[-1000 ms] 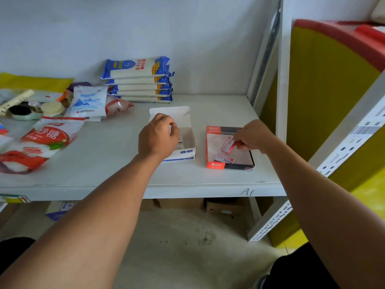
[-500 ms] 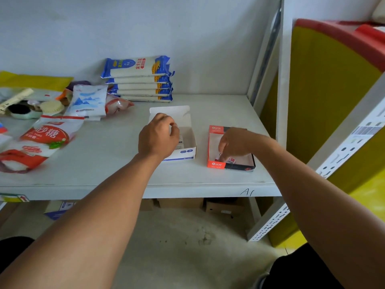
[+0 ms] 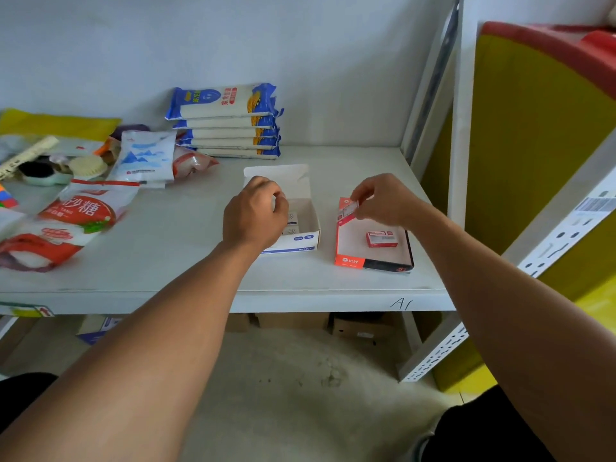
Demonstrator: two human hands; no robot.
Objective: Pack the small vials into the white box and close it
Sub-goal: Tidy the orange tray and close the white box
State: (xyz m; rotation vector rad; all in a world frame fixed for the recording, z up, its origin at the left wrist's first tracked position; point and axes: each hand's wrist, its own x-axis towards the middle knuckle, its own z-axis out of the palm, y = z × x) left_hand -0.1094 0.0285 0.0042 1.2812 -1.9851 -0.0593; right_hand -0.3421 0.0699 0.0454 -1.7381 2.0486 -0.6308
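I note the open white cardboard box with blue print [image 3: 301,225], lid flap folded back, sitting under and just right of my left hand [image 3: 255,216], whose curled fingers rest at its left wall; whether they actually grip it I cannot tell. Thin card: light, easily crushed, best steadied by the side walls. Below my right hand [image 3: 383,200] lies the shallow orange-edged cardboard tray [image 3: 350,260]. The right hand pinches one small red-and-white vial packet [image 3: 347,211] at its upper edge between thumb and fingertips. Another identical packet [image 3: 382,238] lies in the tray beneath that wrist. Both look featherweight, stiff, possibly fragile inside; hold by the long edges.
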